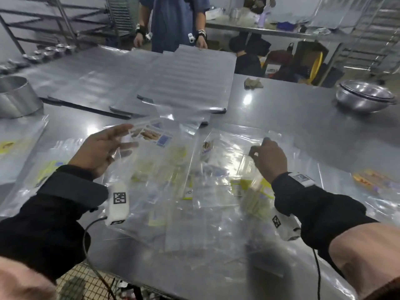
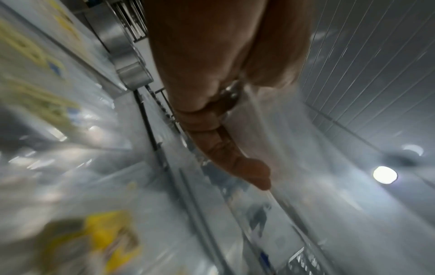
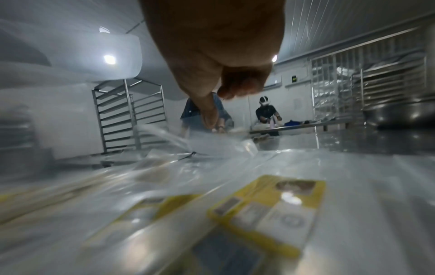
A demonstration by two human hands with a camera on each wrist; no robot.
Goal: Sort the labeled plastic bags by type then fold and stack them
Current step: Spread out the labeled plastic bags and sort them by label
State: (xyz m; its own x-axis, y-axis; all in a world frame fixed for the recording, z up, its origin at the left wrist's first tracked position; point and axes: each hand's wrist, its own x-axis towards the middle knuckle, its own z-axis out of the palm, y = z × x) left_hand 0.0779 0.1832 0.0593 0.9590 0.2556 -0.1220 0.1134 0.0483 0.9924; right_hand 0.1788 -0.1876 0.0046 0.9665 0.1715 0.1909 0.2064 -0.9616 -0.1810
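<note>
At a stainless steel table (image 1: 292, 109), a person in black sleeves works over a loose spread of clear labeled plastic bags (image 1: 173, 191), many with yellow labels, lying overlapped across the near half of the surface. Seen from the head camera, the left hand (image 1: 101, 148) is raised above the heap with its fingers nearly straight, thumb on top, holding one clear bag with a bread-picture label (image 1: 149, 133) by its upper edge; the right hand (image 1: 268, 156) has its fingers curled and pinches the edge of a second clear bag (image 1: 229, 148) lying flat on the pile. Beyond them lie large grey sheets (image 1: 173, 79), a steel bowl (image 1: 365, 98) at the far right and a round metal pan (image 1: 15, 96) at the far left, while another worker in a blue apron (image 1: 173, 22) stands at the far side. The left wrist camera, badly blurred, shows the left hand's fingers (image 2: 226, 147) extended against filmy plastic, with yellow-labeled bags (image 2: 105, 238) below. The right wrist camera shows the right hand's thumb and curled fingers (image 3: 240, 87) closed together low over yellow-labeled bags, and a tray rack (image 3: 127, 115) by the wall.
</note>
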